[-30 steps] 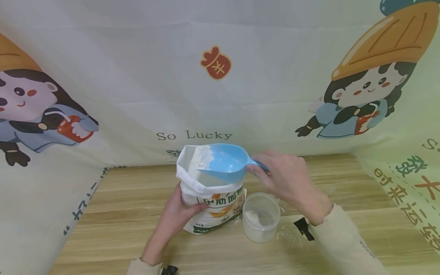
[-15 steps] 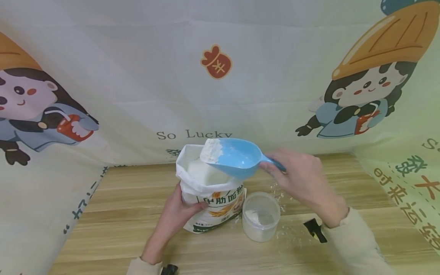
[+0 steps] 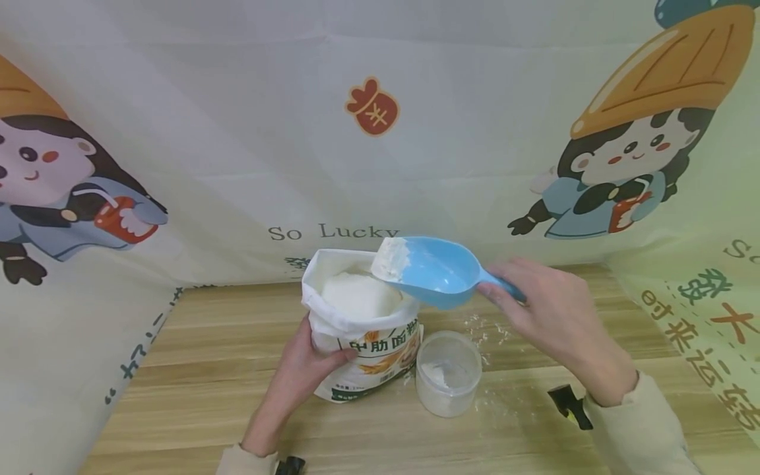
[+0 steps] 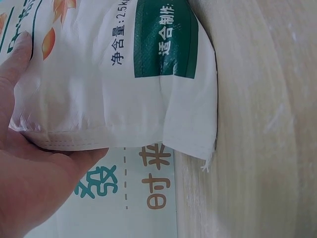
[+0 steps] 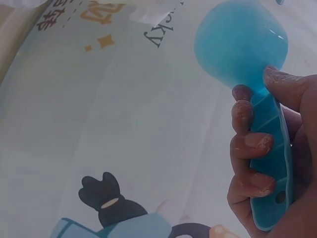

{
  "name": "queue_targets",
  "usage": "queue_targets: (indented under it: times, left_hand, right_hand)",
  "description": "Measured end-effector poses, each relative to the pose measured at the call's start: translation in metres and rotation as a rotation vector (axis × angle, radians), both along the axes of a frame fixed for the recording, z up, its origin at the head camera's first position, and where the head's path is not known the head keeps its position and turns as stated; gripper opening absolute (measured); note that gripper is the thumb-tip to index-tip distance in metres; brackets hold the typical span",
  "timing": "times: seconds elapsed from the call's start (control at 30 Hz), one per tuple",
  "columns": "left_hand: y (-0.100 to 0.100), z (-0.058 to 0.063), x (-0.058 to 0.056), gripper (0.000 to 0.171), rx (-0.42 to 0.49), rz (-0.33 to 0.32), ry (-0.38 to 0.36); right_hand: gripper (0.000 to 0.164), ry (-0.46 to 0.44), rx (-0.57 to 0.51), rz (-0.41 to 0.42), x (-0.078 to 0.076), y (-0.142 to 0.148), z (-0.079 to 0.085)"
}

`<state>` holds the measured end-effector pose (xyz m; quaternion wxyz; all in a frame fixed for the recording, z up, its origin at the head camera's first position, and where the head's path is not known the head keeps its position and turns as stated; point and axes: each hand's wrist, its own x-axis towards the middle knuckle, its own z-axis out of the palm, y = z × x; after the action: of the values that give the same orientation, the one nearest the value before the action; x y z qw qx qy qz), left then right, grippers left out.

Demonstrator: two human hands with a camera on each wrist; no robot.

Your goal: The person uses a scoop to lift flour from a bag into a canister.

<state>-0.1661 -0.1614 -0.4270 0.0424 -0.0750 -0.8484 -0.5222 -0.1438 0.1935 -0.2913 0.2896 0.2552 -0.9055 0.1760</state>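
Observation:
A white flour bag [image 3: 356,363] with its rim folded back stands on the table, flour [image 3: 359,295] showing inside. My left hand [image 3: 303,369] grips the bag's left side, thumb across its printed front; the left wrist view shows the bag's lower corner [image 4: 183,119]. With curled fingers my right hand [image 3: 549,303] holds a blue scoop [image 3: 442,270] by its handle. The scoop is above the right part of the bag's mouth, white flour [image 3: 392,258] heaped at its front end. Below it stands a clear round tub [image 3: 449,396] with a little flour at the bottom.
Flour specks are scattered on the wooden table [image 3: 510,429] right of the tub. A printed cloth [image 3: 267,145] hangs behind and at both sides. Black straps [image 3: 570,406] sit near the sleeves.
My right hand has moved right and slightly up, lifting the scoop with its flour out of the bag toward the tub's side. My left hand keeps its grip on the bag.

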Motion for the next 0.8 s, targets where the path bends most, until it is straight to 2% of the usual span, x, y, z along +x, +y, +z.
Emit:
queue_targets:
  times: [0.37,0.8]
  left_hand:
    - [0.001,0.001,0.000,0.091,-0.003,-0.001,-0.001]
    - [-0.001,0.000,0.000,0.090,-0.017,-0.001,-0.007]
  right_hand:
    - [0.019,0.029,0.006,-0.024,0.016,0.023,-0.008]
    - [0.018,0.039,0.054,-0.078,0.031,0.055,-0.025]
